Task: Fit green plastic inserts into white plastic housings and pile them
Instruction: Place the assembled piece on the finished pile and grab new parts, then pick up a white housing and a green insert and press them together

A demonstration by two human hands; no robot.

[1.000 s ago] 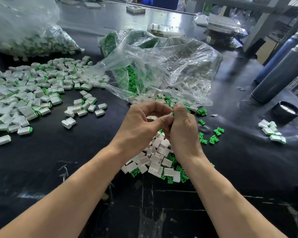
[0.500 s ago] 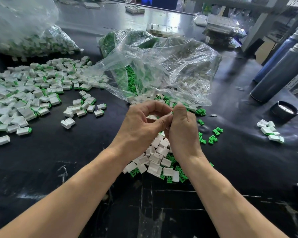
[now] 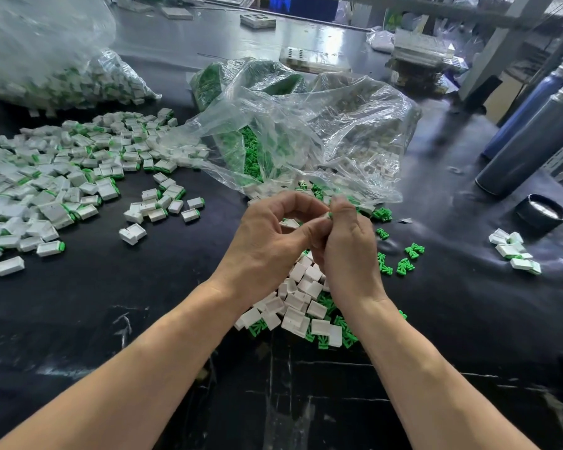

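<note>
The black surface (image 3: 117,287) fills my view, its near edge cut off below my forearms. Across the far left a big clear bag (image 3: 46,60) bulges with finished pieces, its top running out of view and its contents blurred behind the plastic. In the middle sits the open bag (image 3: 306,125), crumpled, with green inserts and white housings showing dimly through the film; I can't count them. To the left spreads the pile of assembled parts (image 3: 62,177), white with green ends, trailing off the left edge. Far right, two dark cylinders (image 3: 533,138) lean in, tops cut off, with a round black cap (image 3: 542,212) just beside them and a small cluster of pieces (image 3: 514,251) near it. Under my wrists lies the heap of loose white housings (image 3: 299,303) mixed with green inserts (image 3: 403,261), partly hidden by my hands. My left hand (image 3: 267,245) has its fingers curled, thumb and forefinger pinching; my right hand (image 3: 348,251) meets it, fingers curled too. Between the fingertips sits one small white housing with a speck of green (image 3: 329,216), nearly all covered, so I can't tell how far the insert is seated.
</note>
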